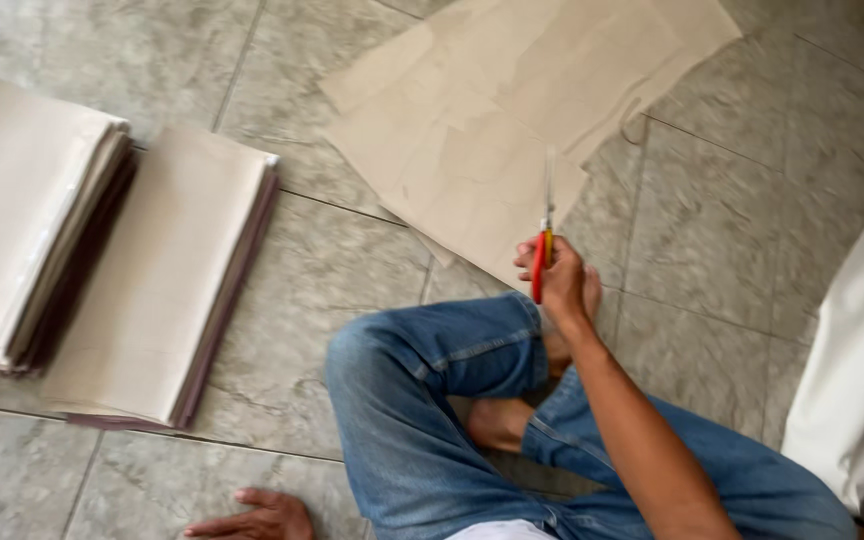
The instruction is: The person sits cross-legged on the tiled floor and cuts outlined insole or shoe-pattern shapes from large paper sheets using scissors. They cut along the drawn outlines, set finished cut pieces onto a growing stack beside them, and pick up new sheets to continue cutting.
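I sit cross-legged in blue jeans on a grey tiled floor. My right hand (559, 278) grips scissors (545, 240) with red and yellow handles, blades pointing away from me over the near edge of several loose brown paper sheets (492, 120) spread on the floor ahead. My left hand (257, 518) rests flat on the tiles at the bottom edge of the view, fingers spread, holding nothing.
Two stacks of folded beige paper lie at the left: one (22, 215) at the far left, another (167, 275) beside it. A white sheet or bag (857, 370) stands at the right edge. My bare feet (502, 420) are tucked between my knees.
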A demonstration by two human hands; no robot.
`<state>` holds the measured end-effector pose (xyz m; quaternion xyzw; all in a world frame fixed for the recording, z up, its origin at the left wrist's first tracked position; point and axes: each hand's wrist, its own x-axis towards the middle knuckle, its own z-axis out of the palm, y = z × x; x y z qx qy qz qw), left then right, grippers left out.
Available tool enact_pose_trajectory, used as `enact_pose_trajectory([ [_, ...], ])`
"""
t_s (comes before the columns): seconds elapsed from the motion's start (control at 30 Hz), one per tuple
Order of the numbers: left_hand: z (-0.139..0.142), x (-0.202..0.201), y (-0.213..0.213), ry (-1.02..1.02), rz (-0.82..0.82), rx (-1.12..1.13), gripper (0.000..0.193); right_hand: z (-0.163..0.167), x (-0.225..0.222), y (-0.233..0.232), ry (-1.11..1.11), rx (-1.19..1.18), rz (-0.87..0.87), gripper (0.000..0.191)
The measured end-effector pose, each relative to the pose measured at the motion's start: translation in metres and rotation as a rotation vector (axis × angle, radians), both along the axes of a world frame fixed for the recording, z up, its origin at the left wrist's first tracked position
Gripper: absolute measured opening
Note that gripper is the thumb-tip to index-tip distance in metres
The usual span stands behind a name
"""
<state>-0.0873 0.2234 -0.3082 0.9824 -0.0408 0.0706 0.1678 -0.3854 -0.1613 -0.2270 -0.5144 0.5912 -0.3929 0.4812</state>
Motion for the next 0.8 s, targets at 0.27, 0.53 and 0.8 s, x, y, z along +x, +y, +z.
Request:
enact_pose_trajectory([
  [0.27,0.015,0.033,-0.017,0.188,0.121,0.099,0.093,0.066,-0.079,0.024,-0.101,-0.057,-0.101,0.016],
  [0.53,0.030,0.033,-0.031,0.048,-0.505,0.291,0.098,0.035,-0.061,0.043,0.025,0.146,-0.144,0.028],
  [0.8,-0.020,0.036,-0.047,0.948,-1.217,-0.040,0.066,-0.054,-0.037,0.053,0.832,-0.048,0.016,0.038],
])
